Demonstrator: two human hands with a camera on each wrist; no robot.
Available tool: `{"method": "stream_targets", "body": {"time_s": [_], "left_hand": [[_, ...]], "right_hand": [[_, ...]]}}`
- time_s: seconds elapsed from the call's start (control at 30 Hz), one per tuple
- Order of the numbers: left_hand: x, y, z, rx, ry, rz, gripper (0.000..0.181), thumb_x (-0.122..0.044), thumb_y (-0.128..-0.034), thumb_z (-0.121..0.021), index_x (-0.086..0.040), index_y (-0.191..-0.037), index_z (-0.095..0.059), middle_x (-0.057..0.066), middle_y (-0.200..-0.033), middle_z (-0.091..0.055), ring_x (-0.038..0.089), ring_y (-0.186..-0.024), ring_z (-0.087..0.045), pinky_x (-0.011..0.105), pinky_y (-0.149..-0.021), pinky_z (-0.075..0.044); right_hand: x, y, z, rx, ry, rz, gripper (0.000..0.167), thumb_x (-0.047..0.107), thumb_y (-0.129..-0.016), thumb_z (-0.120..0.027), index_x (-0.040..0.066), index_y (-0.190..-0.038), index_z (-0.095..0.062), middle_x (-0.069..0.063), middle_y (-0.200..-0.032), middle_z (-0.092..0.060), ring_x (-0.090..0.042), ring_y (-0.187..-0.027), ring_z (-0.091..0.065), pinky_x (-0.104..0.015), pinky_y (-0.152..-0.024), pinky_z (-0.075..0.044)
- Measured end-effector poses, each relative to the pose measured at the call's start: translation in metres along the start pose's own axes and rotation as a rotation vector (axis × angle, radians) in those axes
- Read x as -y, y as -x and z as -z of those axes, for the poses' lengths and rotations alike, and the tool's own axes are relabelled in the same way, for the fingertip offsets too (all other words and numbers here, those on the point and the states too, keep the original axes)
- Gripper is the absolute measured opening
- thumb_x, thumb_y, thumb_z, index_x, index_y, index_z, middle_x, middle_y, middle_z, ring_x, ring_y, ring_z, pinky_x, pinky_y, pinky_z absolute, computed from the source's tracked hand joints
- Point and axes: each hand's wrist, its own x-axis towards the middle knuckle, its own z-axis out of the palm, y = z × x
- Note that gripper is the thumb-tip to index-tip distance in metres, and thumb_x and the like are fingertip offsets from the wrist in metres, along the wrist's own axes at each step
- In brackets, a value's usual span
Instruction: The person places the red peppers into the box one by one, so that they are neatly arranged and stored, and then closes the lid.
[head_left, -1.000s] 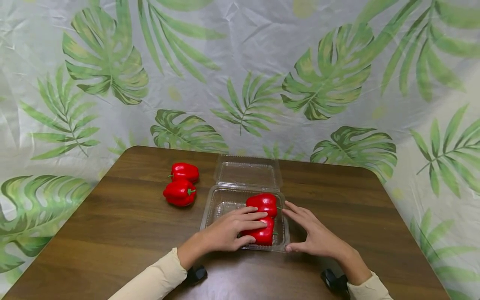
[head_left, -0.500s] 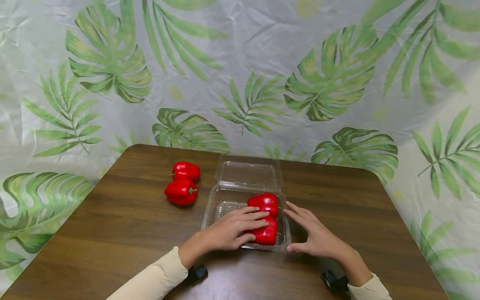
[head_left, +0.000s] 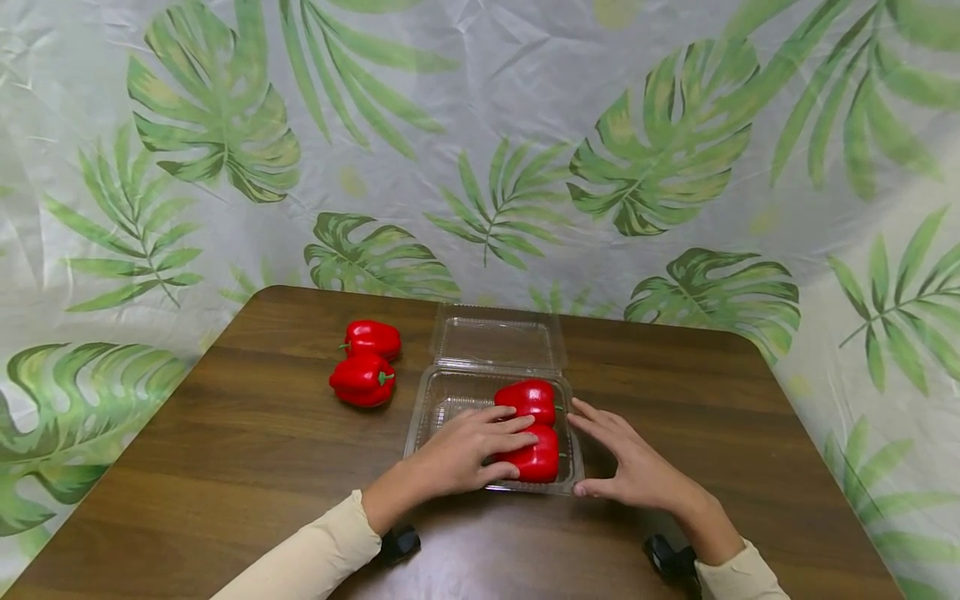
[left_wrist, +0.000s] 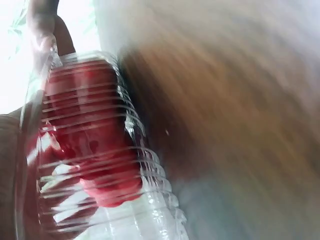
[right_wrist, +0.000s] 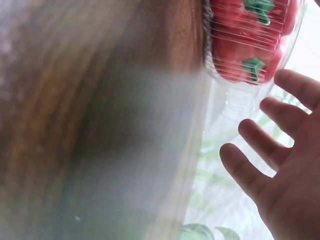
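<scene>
Two red bell peppers, the rear one (head_left: 527, 400) and the front one (head_left: 542, 458), lie in the right half of an open clear plastic container (head_left: 437, 398). My left hand (head_left: 467, 454) reaches over the container's left part, its fingers resting on both peppers. At the right rim my right hand (head_left: 630, 462) has its fingers spread, with the fingertips at the container's edge. Through the ribbed wall in the left wrist view, a red pepper (left_wrist: 92, 135) shows. In the right wrist view the right hand (right_wrist: 295, 175) is beside the container, two green stems visible inside.
Two more red peppers, one behind (head_left: 373, 340) the other (head_left: 363, 381), lie on the wooden table (head_left: 262, 417) left of the container. The clear lid (head_left: 497, 340) lies folded back behind it. A leaf-patterned cloth (head_left: 495, 108) hangs beyond the table.
The front pepper has shifted slightly to the right inside the container, with my left hand moving along. My right hand has stayed at the container's right rim.
</scene>
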Motion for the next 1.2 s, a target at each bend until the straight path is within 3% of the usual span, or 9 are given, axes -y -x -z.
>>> {"method": "stream_targets", "body": {"time_s": [0.17, 0.47, 0.67, 0.93, 1.2], "left_hand": [[-0.002, 0.0, -0.001, -0.024, -0.042, -0.005, 0.053, -0.043, -0.0923, -0.066, -0.023, -0.141, -0.057, -0.003, -0.149, -0.054, 0.022, -0.139, -0.051, 0.04, -0.107, -0.048], [0.003, 0.001, 0.001, -0.001, 0.076, -0.005, 0.054, -0.037, -0.092, -0.069, -0.021, -0.142, -0.056, 0.0, -0.153, -0.05, 0.024, -0.143, -0.044, 0.048, -0.112, -0.045], [0.005, 0.003, 0.007, -0.039, 0.115, -0.018, 0.049, -0.034, -0.0935, -0.067, -0.015, -0.138, -0.059, 0.005, -0.152, -0.051, 0.029, -0.141, -0.047, 0.047, -0.113, -0.043], [0.029, 0.023, 0.033, -0.195, 0.094, 0.001, 0.046, -0.023, -0.0884, -0.074, -0.009, -0.132, -0.064, 0.01, -0.143, -0.058, 0.032, -0.133, -0.054, 0.048, -0.11, -0.045], [0.072, 0.063, 0.066, -0.364, 0.026, 0.133, 0.045, -0.01, -0.0831, -0.077, -0.004, -0.126, -0.066, 0.016, -0.135, -0.063, 0.034, -0.127, -0.057, 0.053, -0.106, -0.047]], "right_hand": [[0.001, 0.0, 0.002, 0.0, 0.002, -0.003, 0.086, 0.043, -0.076, -0.083, 0.009, -0.147, -0.047, -0.017, -0.159, -0.036, -0.035, -0.136, -0.039, -0.065, -0.098, -0.046], [0.001, 0.001, 0.002, 0.009, -0.017, -0.026, 0.087, 0.045, -0.078, -0.081, 0.01, -0.149, -0.044, -0.017, -0.16, -0.033, -0.038, -0.137, -0.037, -0.068, -0.099, -0.044], [0.001, 0.002, 0.002, 0.006, -0.01, -0.012, 0.087, 0.043, -0.079, -0.081, 0.01, -0.15, -0.043, -0.018, -0.159, -0.034, -0.039, -0.137, -0.038, -0.068, -0.098, -0.044], [0.003, 0.001, 0.005, 0.002, 0.017, -0.01, 0.086, 0.042, -0.078, -0.081, 0.008, -0.149, -0.044, -0.019, -0.158, -0.036, -0.039, -0.137, -0.039, -0.067, -0.099, -0.044], [0.005, 0.0, 0.005, 0.008, 0.019, -0.005, 0.086, 0.042, -0.078, -0.081, 0.007, -0.148, -0.045, -0.019, -0.158, -0.036, -0.039, -0.137, -0.04, -0.066, -0.099, -0.045]]}}
